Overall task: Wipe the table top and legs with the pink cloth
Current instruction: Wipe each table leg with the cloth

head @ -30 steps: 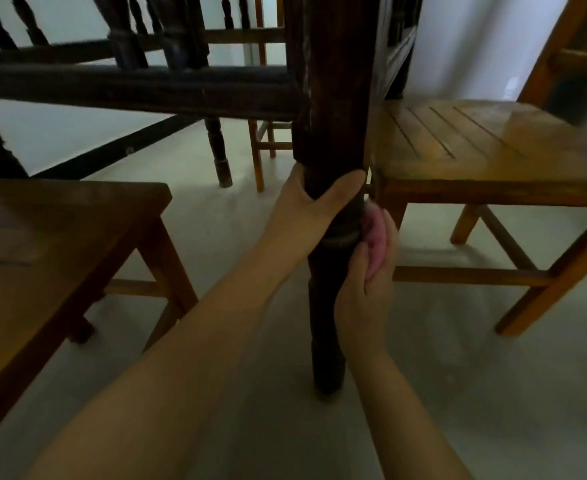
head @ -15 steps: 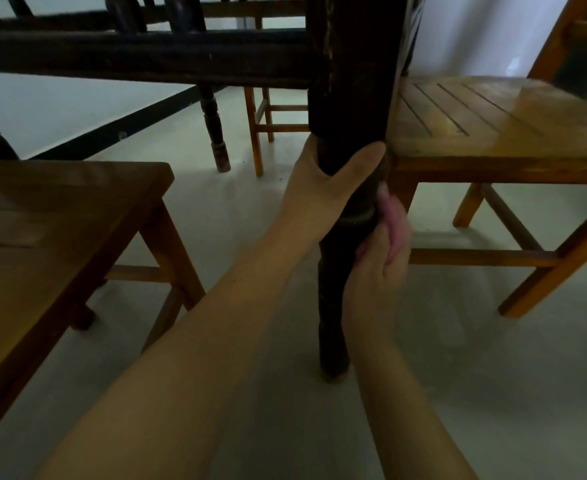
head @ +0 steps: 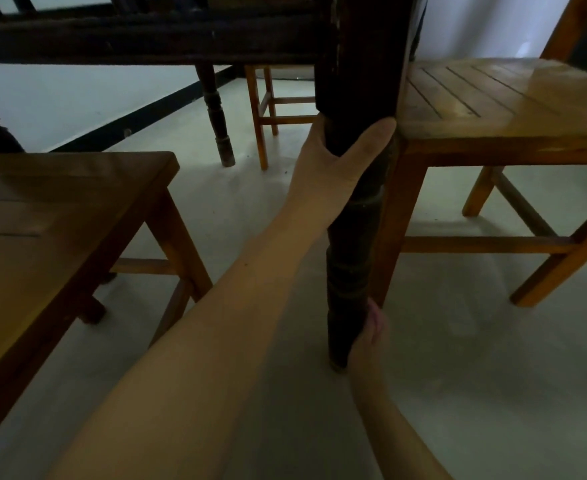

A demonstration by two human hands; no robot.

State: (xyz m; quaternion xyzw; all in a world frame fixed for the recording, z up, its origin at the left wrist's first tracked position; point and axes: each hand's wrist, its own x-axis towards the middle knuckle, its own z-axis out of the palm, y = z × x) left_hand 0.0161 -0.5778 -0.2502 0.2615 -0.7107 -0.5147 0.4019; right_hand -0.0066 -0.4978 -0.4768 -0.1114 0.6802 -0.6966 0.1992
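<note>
A dark turned table leg point(head: 351, 258) stands in the middle of the view, under the dark table frame point(head: 146, 36). My left hand point(head: 337, 161) grips the leg high up, thumb across its front. My right hand point(head: 368, 337) is low on the leg's right side near the foot, holding the pink cloth point(head: 375, 315) against the wood. Only a small pink edge of the cloth shows above my fingers.
A wooden chair point(head: 500, 109) stands close on the right of the leg, and another wooden seat point(head: 42, 230) on the left. A second dark table leg point(head: 216, 112) and an orange chair frame point(head: 264, 109) stand farther back on the pale floor.
My right hand has slid the pink cloth down the leg, from just under my left hand to near the foot. My left hand kept its grip.
</note>
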